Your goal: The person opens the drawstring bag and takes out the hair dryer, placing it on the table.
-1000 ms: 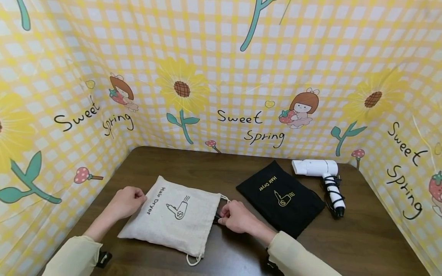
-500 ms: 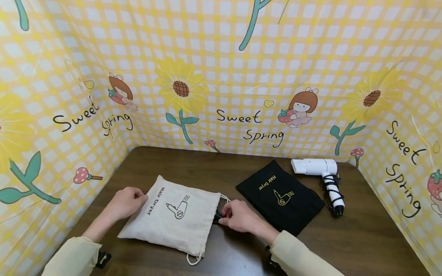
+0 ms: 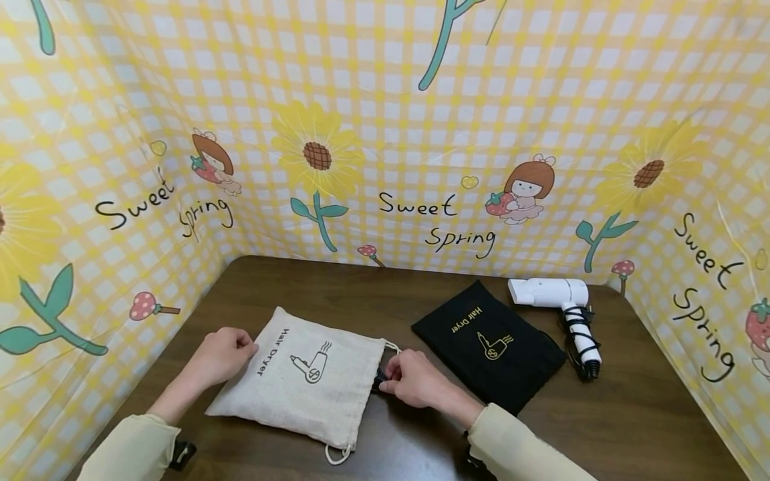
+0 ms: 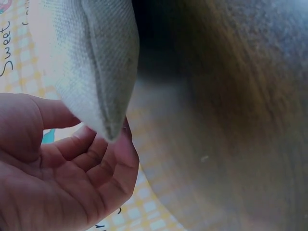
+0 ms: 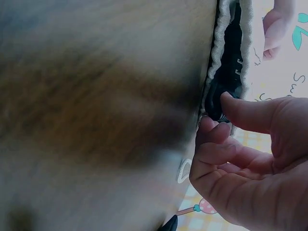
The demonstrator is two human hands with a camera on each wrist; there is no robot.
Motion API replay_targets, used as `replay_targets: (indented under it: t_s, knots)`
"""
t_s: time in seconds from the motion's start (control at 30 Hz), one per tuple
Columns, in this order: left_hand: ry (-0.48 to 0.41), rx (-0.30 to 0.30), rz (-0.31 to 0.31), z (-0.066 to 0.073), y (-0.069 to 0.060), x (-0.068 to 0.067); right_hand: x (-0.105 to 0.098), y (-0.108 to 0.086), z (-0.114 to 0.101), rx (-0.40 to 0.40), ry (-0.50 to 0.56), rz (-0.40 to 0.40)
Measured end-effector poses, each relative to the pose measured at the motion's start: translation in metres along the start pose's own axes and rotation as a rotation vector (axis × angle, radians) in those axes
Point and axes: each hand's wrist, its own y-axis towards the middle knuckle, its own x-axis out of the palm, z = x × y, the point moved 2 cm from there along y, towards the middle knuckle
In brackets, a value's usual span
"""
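Observation:
A beige drawstring bag (image 3: 307,381), printed "Hair Dryer" with a dryer outline, lies bulging on the table, its mouth facing right. At its left edge my left hand (image 3: 224,354) pinches the cloth; the left wrist view shows the thumb and curled fingers about the bag's edge (image 4: 103,82). My right hand (image 3: 414,378) is at the mouth, its thumb and fingers pinching a black ribbed cord end (image 3: 379,381). In the right wrist view, black cord (image 5: 226,82) runs inside the opening. Whatever else the bag contains is hidden.
A flat black drawstring bag (image 3: 490,344) with gold "Hair Dryer" print lies right of my right hand. Beyond it is a white hair dryer (image 3: 550,292), its black cord wound round the handle. A yellow checked cloth (image 3: 409,147) surrounds the brown table (image 3: 337,287).
Slightly more of the black ribbed cord end shows at the bag's mouth than a second ago. Both hands stay almost in place.

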Motion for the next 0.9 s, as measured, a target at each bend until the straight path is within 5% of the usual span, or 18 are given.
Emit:
replay_targets:
  t_s: [0.9]
  knots:
    - [0.004,0.014,0.024,-0.002,0.0,-0.001,-0.005,-0.007,0.002,-0.021,-0.005,0.013]
